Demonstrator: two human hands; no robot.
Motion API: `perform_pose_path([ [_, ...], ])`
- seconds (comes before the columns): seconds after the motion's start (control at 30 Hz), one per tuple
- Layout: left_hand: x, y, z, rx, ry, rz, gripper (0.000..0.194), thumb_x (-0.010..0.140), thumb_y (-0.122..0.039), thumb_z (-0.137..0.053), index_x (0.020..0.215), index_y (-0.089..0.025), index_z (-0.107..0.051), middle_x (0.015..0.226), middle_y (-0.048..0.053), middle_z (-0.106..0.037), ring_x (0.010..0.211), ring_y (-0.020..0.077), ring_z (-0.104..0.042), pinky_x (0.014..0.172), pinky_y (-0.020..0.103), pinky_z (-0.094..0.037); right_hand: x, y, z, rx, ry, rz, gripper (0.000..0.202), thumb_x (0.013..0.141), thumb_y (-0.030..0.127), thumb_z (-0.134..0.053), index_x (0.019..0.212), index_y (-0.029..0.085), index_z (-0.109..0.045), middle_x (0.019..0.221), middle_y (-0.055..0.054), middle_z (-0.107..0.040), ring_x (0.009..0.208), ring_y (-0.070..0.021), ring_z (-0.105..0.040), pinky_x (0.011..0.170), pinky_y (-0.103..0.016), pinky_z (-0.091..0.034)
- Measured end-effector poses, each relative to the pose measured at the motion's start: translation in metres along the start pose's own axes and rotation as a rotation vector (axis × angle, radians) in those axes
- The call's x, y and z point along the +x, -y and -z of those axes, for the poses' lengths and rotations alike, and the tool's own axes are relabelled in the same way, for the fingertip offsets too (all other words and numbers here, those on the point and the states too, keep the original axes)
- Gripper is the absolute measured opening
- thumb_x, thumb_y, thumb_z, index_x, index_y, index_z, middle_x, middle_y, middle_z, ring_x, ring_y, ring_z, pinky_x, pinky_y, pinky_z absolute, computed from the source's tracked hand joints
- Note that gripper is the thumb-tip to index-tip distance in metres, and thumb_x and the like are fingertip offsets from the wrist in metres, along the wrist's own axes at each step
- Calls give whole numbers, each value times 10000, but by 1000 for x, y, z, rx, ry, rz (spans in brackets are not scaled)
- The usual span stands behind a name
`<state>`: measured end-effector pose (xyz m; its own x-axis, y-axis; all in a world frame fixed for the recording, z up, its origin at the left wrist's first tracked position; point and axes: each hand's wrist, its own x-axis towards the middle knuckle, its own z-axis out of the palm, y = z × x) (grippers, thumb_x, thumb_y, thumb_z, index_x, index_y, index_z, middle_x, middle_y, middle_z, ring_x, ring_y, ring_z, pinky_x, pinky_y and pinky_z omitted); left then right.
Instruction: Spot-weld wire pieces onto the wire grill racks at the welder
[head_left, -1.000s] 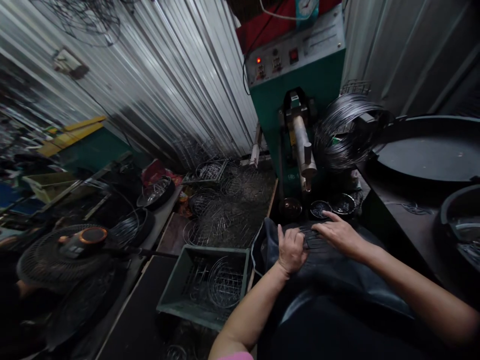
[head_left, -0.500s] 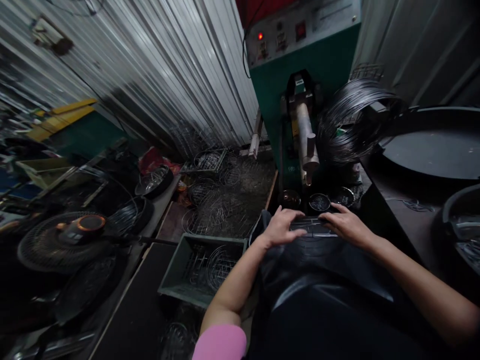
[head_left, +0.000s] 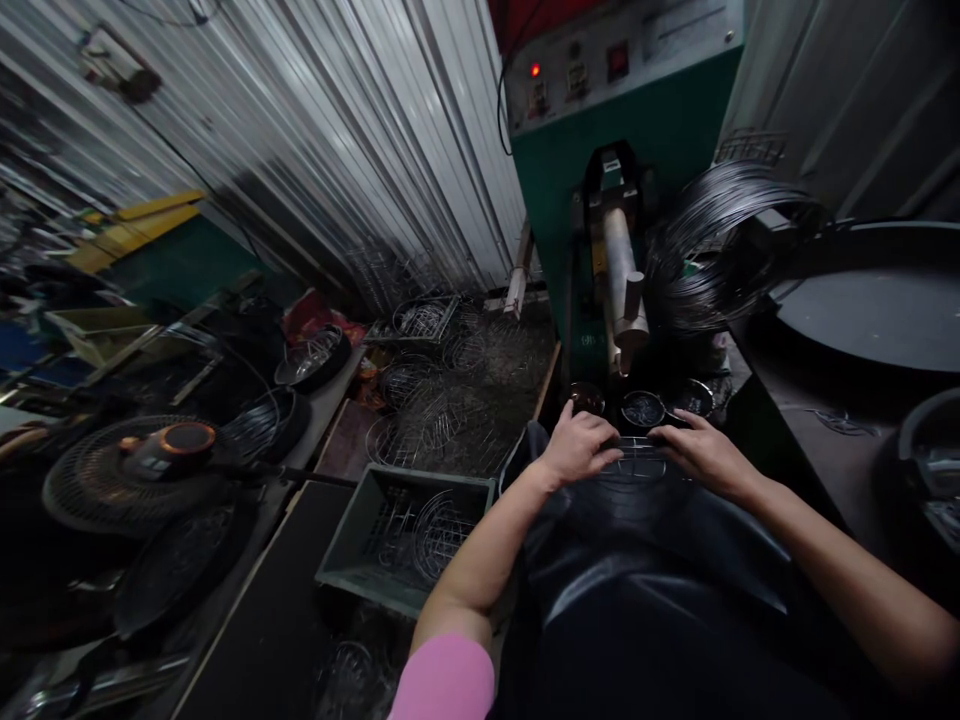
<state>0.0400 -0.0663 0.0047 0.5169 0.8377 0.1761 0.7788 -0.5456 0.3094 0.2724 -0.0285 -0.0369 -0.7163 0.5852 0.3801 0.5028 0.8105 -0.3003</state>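
A small wire rack (head_left: 636, 456) spans the gap between my two hands, just above the dark apron (head_left: 660, 580). My left hand (head_left: 581, 446) pinches its left end between thumb and fingers. At the right end, my right hand (head_left: 703, 450) is closed on it in the same way. Beyond the hands stands a green machine (head_left: 547, 190) with a metal electrode arm (head_left: 621, 265), whose tip points down. Small round dishes, one with metal bits (head_left: 642, 408), sit under that tip.
A coil of wire (head_left: 731, 240) hangs right of the machine. Large round pans (head_left: 877, 310) stand at the far right. A green crate (head_left: 409, 592) with wire parts lies left of my left arm; a fan (head_left: 135, 480) is further left.
The wire rack has tilted, so more of its grid shows between my hands. My left hand's fingers have closed in on its end. The whole view has shifted slightly.
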Motion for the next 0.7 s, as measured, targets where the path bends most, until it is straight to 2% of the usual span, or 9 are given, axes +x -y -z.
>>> perform_pose_path([
  [0.17, -3, 2, -13, 66, 22, -3, 314, 892, -411, -382, 866, -197, -610, 860, 22, -638, 854, 155, -546, 1018, 451, -242, -2, 4, 0, -19, 29, -5, 226, 913, 255, -341, 1014, 205, -536, 846, -23, -685, 732, -165, -644, 977, -450, -367],
  [0.33, -8, 2, -11, 80, 50, -15, 290, 897, -393, -376, 877, -216, -605, 893, 13, -634, 870, 149, -541, 1038, 491, -201, -2, 6, -3, -13, 51, -21, 213, 899, 245, -368, 1012, 234, -548, 833, -6, -686, 724, -153, -639, 988, -432, -359],
  [0.4, -12, -2, -9, 95, 61, -36, 308, 866, -454, -413, 929, -218, -600, 955, 35, -622, 922, 176, -532, 1042, 533, -170, -1, 5, -4, -8, 36, -28, 212, 898, 250, -372, 1012, 236, -550, 831, -7, -686, 733, -153, -641, 987, -431, -360],
  [0.5, -15, -10, -12, 138, 31, -38, 532, 726, -586, -547, 1080, -188, -546, 1076, 100, -574, 1014, 249, -494, 1030, 595, -145, 2, 1, -6, -2, 0, -41, 216, 905, 264, -368, 1018, 233, -548, 848, -15, -688, 732, -155, -646, 980, -441, -366],
  [0.57, -14, -13, -17, 186, -7, 6, 611, 681, -544, -625, 1147, -171, -498, 1101, 118, -554, 1027, 267, -481, 1027, 613, -131, 6, -2, -6, -11, -25, -39, 217, 906, 271, -368, 1013, 232, -552, 844, -17, -691, 724, -158, -647, 972, -439, -376],
  [0.7, 0, -2, -19, 201, -83, 35, 532, 707, -406, -652, 1153, -178, -473, 1127, 103, -547, 1060, 254, -470, 1046, 599, -112, 22, -7, 1, -72, -86, -40, 206, 905, 276, -381, 990, 229, -562, 789, -16, -691, 699, -160, -645, 982, -432, -365],
])
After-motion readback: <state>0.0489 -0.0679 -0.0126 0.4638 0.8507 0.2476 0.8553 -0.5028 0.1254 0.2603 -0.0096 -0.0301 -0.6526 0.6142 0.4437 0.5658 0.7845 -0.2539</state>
